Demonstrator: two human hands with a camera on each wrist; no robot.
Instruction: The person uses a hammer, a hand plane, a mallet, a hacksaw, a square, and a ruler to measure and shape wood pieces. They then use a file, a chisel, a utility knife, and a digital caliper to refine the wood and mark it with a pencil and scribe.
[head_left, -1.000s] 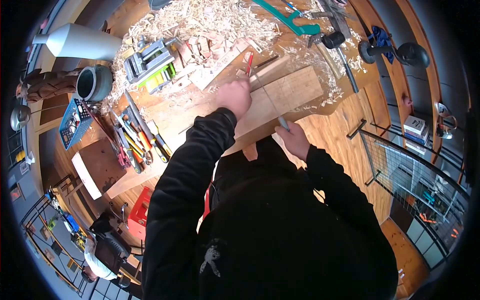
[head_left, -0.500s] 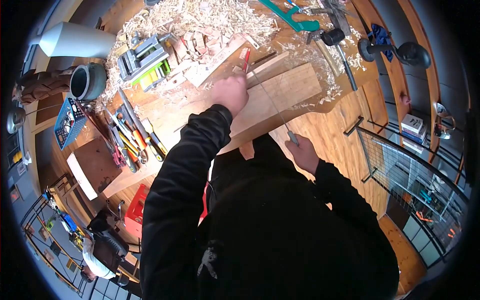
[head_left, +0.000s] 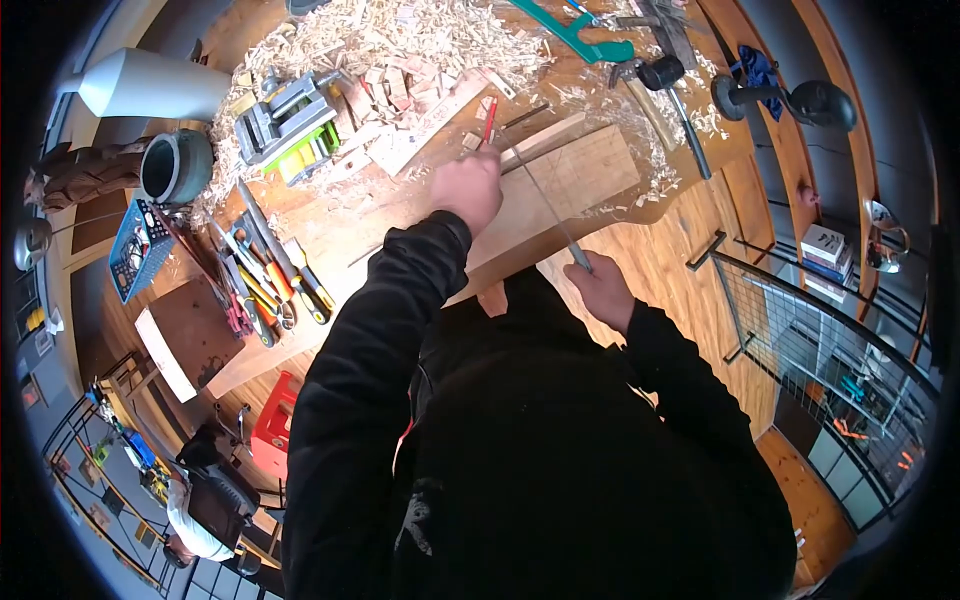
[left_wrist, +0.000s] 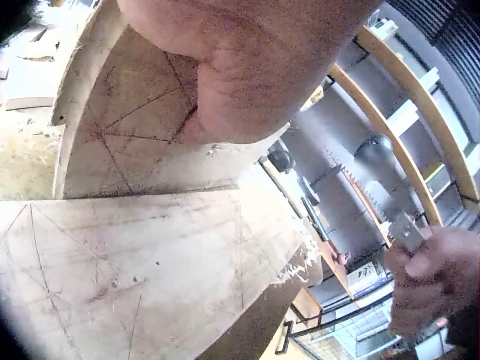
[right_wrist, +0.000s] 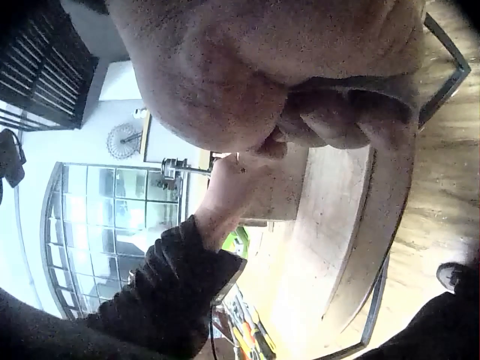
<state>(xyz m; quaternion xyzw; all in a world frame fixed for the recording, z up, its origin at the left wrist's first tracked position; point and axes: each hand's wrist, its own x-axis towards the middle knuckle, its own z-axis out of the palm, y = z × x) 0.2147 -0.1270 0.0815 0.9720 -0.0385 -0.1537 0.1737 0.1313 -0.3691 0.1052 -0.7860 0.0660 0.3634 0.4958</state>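
My left hand [head_left: 467, 190] grips a wooden piece [left_wrist: 142, 105] marked with pencil lines, which stands on a flat wooden board [head_left: 595, 170] at the bench's near edge. In the left wrist view that board also carries pencil lines. My right hand [head_left: 603, 292] has its fingers curled round the grey handle of a narrow saw [head_left: 545, 200]. The saw's thin blade crosses over the board toward the wooden piece, just right of my left hand. Teeth show along the blade in the left wrist view. The right wrist view hides most of the saw behind my hand.
Wood shavings [head_left: 430, 40] cover the far bench, near a vise [head_left: 290, 120] and offcuts. Chisels and other hand tools [head_left: 265, 270] lie at left. A red pencil [head_left: 490, 120] is beyond my left hand; a hammer [head_left: 660, 75] lies far right. Another person [head_left: 190, 515] sits behind.
My right hand first drew the saw back toward the lower right, then moved it slightly forward again. The left hand stays on the wooden piece.
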